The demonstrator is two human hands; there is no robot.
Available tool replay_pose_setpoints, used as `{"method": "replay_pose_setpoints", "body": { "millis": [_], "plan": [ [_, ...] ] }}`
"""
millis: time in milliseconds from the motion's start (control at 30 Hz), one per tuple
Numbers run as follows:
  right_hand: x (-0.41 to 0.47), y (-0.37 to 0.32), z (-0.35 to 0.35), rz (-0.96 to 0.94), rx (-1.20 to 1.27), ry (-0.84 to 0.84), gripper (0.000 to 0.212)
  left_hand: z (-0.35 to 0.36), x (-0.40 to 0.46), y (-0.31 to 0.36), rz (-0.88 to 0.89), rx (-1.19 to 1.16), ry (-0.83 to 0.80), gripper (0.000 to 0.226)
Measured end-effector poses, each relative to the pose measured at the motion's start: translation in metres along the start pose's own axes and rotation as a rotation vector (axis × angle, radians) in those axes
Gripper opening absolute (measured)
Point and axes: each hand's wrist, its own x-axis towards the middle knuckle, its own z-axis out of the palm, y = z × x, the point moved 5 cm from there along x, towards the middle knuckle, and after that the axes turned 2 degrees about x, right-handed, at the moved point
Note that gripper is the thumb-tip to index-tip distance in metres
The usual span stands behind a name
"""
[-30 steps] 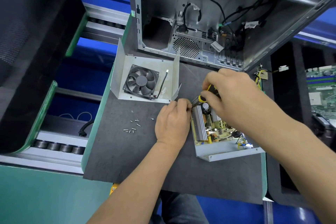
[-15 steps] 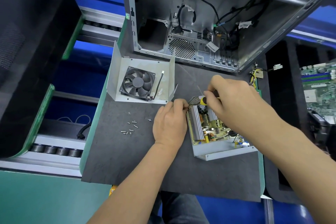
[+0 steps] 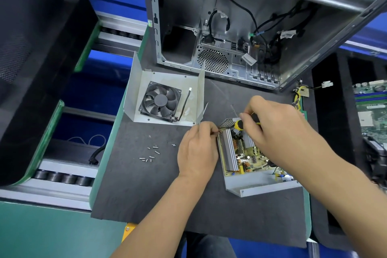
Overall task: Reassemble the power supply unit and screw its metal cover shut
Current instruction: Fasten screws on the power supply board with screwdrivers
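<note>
The open power supply base (image 3: 257, 186) lies on the dark mat, its circuit board (image 3: 247, 157) and silver heatsinks exposed. My right hand (image 3: 278, 130) grips a yellow-and-black screwdriver (image 3: 240, 124) over the board's far left corner. My left hand (image 3: 198, 151) pinches something small, apparently a screw, at that same corner by the screwdriver's tip. The metal cover (image 3: 167, 81) with its black fan (image 3: 160, 101) sits upside down to the left, apart from the base. Several loose screws (image 3: 150, 154) lie on the mat left of my left hand.
An open computer case (image 3: 240, 27) stands at the back of the mat (image 3: 146, 195). A motherboard (image 3: 370, 109) lies at the far right. A roller conveyor (image 3: 62, 178) runs along the left, with black foam blocks. A small wired board (image 3: 301, 91) sits by the case corner.
Both hands stay at the board's far left corner. The right hand with the screwdriver has shifted slightly; the left fingertips remain at the screw spot. The camera view moved a little.
</note>
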Motion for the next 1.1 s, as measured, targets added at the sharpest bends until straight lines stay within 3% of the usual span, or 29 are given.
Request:
{"method": "replay_pose_setpoints", "body": {
  "millis": [167,400,1100],
  "plan": [
    [-0.0009,-0.0049,-0.0012,-0.035,-0.035,-0.002,0.029,-0.0027,-0.0005,-0.0053,-0.057,-0.086,-0.012,0.009],
    [-0.0024,-0.0040,-0.0025,-0.037,-0.037,0.025,0.027,-0.0012,-0.0007,-0.0024,-0.008,-0.044,-0.097,0.010],
    [-0.0058,-0.0008,-0.0025,-0.052,0.000,0.092,0.028,-0.0012,-0.0025,0.0038,0.012,-0.012,-0.090,0.013]
  ]
}}
